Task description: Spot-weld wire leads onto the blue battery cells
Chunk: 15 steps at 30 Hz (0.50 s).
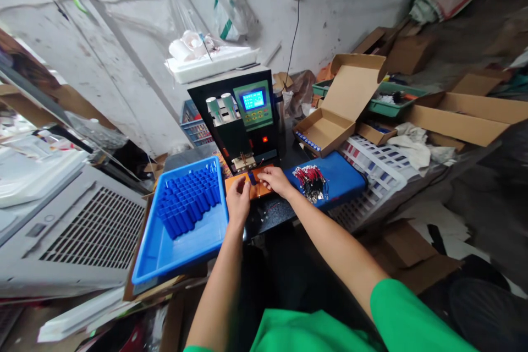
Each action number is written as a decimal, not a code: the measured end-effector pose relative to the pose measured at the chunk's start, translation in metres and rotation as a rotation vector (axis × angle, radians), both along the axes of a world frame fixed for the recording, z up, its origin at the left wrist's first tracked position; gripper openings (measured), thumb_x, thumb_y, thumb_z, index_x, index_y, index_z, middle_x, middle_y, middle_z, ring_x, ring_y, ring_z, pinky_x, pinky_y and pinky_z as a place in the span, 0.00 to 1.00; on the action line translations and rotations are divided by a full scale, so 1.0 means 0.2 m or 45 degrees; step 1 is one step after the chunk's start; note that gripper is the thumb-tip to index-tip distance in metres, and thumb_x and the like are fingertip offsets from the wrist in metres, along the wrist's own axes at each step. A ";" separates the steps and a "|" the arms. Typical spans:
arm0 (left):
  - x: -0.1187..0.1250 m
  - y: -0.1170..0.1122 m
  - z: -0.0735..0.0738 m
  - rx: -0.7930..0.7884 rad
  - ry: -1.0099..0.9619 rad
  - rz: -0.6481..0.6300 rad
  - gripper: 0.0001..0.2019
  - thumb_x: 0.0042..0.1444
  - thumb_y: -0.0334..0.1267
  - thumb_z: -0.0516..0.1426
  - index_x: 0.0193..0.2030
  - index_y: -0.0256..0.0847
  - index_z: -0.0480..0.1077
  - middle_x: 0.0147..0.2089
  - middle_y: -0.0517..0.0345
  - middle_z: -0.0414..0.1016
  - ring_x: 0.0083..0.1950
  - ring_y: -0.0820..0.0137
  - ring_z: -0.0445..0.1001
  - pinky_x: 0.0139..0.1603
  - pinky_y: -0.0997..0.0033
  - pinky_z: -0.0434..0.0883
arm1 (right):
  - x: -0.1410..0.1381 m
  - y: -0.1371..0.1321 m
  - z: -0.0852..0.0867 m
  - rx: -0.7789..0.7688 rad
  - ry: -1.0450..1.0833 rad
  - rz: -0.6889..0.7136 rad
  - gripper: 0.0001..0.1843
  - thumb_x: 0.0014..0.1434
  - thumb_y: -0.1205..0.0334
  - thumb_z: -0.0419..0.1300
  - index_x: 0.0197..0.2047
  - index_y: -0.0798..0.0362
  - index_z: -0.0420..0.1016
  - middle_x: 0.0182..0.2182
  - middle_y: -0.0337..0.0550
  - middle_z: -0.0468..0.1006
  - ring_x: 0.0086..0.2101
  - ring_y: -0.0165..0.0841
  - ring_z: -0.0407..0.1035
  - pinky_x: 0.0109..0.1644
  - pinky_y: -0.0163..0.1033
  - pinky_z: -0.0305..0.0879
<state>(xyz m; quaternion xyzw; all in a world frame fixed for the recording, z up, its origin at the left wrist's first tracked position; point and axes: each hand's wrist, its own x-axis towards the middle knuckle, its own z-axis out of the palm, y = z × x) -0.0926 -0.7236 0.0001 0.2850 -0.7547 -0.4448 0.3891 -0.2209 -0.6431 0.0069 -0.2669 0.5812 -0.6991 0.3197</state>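
Observation:
A blue cylindrical battery cell (252, 178) stands on the orange plate (264, 190) just below the metal tips (244, 161) of a black spot welder (231, 140). My left hand (238, 198) closes on the cell from the left, thumb and fingers at its side. From the right, my right hand (275, 180) comes up to the cell with its fingers pinched together; what they hold is too small to make out, though a thin dark wire shows close by. On a blue pad (342, 176) lies a bundle of red and black wire leads (309, 181).
Left of the machine, a blue tray (185, 256) holds rows of blue cells (190, 198). An open cardboard box (334, 126) stands right, behind a white plastic basket (371, 176). White foam (214, 63) lies on the machine. A grilled appliance (91, 225) is far left.

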 end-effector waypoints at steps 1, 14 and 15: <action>0.03 0.01 -0.01 -0.041 -0.034 0.020 0.14 0.59 0.44 0.57 0.46 0.39 0.76 0.46 0.49 0.80 0.47 0.63 0.77 0.53 0.60 0.72 | 0.00 0.00 0.00 -0.005 -0.023 0.002 0.14 0.48 0.55 0.65 0.21 0.53 0.68 0.16 0.34 0.69 0.16 0.24 0.58 0.18 0.29 0.52; 0.06 0.11 -0.05 -0.454 -0.212 -0.033 0.06 0.58 0.38 0.57 0.31 0.42 0.73 0.39 0.51 0.78 0.45 0.61 0.75 0.54 0.56 0.69 | -0.02 0.04 0.00 -0.082 -0.036 0.119 0.16 0.48 0.50 0.66 0.24 0.53 0.69 0.17 0.33 0.69 0.18 0.24 0.59 0.21 0.30 0.53; 0.06 0.11 -0.05 -0.448 -0.228 -0.037 0.07 0.59 0.38 0.56 0.32 0.42 0.72 0.38 0.51 0.78 0.43 0.61 0.74 0.50 0.58 0.69 | -0.02 0.04 -0.01 -0.078 0.015 0.161 0.15 0.48 0.50 0.66 0.25 0.53 0.70 0.18 0.32 0.69 0.18 0.24 0.59 0.21 0.30 0.54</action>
